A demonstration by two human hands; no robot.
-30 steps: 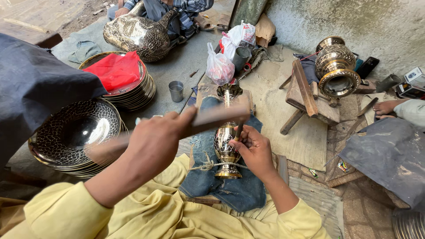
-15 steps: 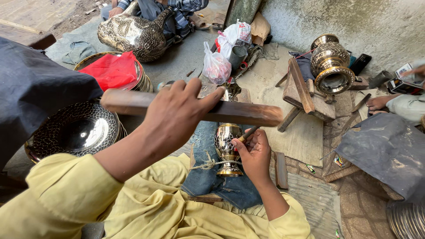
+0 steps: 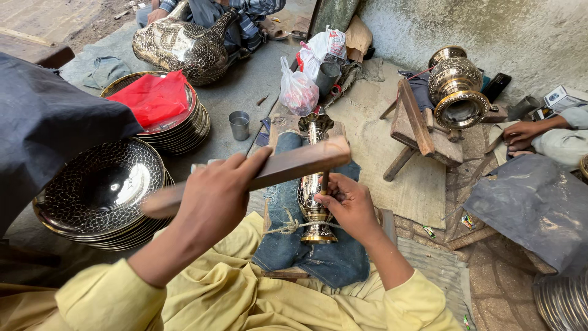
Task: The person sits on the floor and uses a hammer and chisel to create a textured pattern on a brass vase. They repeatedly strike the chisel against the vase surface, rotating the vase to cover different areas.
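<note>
At the far left a stack of dark patterned metal plates (image 3: 101,187) sits on the floor, and behind it a second stack of plates (image 3: 184,132) carries a red plastic bag (image 3: 154,98). A small steel cup (image 3: 239,125) stands on the concrete just beyond.

The left hand (image 3: 214,199) is closed tight around a flat wooden stick (image 3: 275,168), its grip about the middle of the length. Half a second ago the stick was raised higher, over the neck of the vase; now it has come down, and its far end sits right over the top of a thin metal punch (image 3: 324,182), touching it or all but touching. That reads as the moment of a blow.

The brass vase (image 3: 313,196) lies lengthwise on a blue denim cloth (image 3: 312,257) spread over the person's lap, tied down with a bit of twine (image 3: 288,228) near its foot. It has not shifted between the pictures. The right hand (image 3: 350,205) has stayed in place beside the vase, fingers pinched shut on the punch, holding it upright against the vase's body.

So the work looks to be steady chasing of the brass surface, stroke after stroke, with the punch not yet moved to a new spot.

Further right a wooden stool (image 3: 419,132) holds a larger brass urn (image 3: 456,89), and another person's hand (image 3: 520,132) rests at the edge of view
</note>
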